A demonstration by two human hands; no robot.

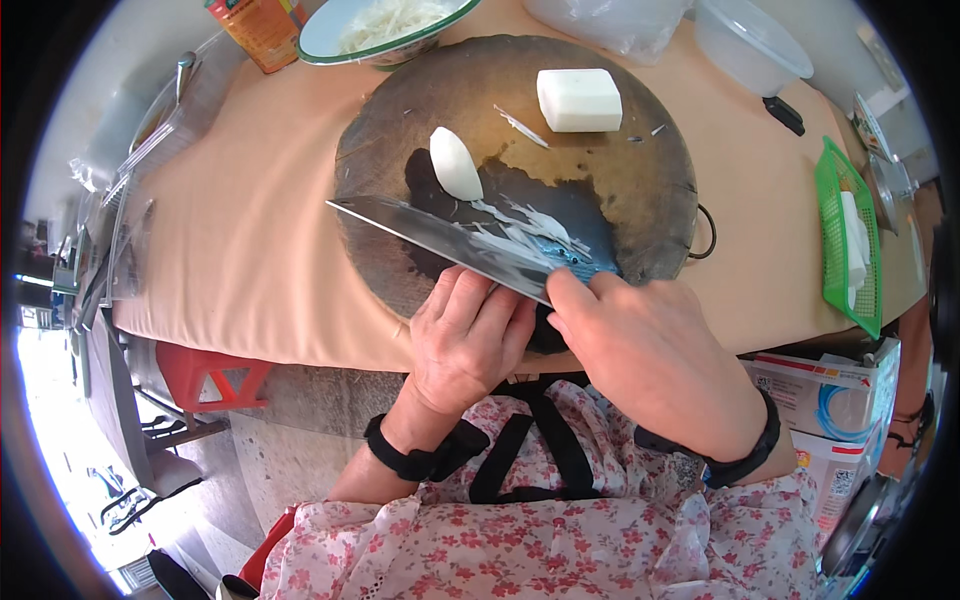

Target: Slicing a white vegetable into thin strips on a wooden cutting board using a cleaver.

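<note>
My right hand (637,345) grips a cleaver (442,240) near its handle, which the hand hides. The wide blade slants over a round wooden chopping board (652,180), its tip towards the left. My left hand (472,337) is at the near side of the blade, its fingers bent against it; whether they hold anything underneath cannot be seen. Beyond the blade lie white vegetable shreds (540,225), some apparently on the steel. A smooth white wedge (454,165) touches the shreds' far end. Farther back on the board sits a white squared block (579,100), with a few thin slivers beside it.
Behind the board stand an enamel bowl (322,45) of white shreds, an orange can (262,34), a plastic bag (615,22) and a plastic tub (750,49). A green basket (832,247) is at the right. A metal ring (709,232) juts from the board's right edge.
</note>
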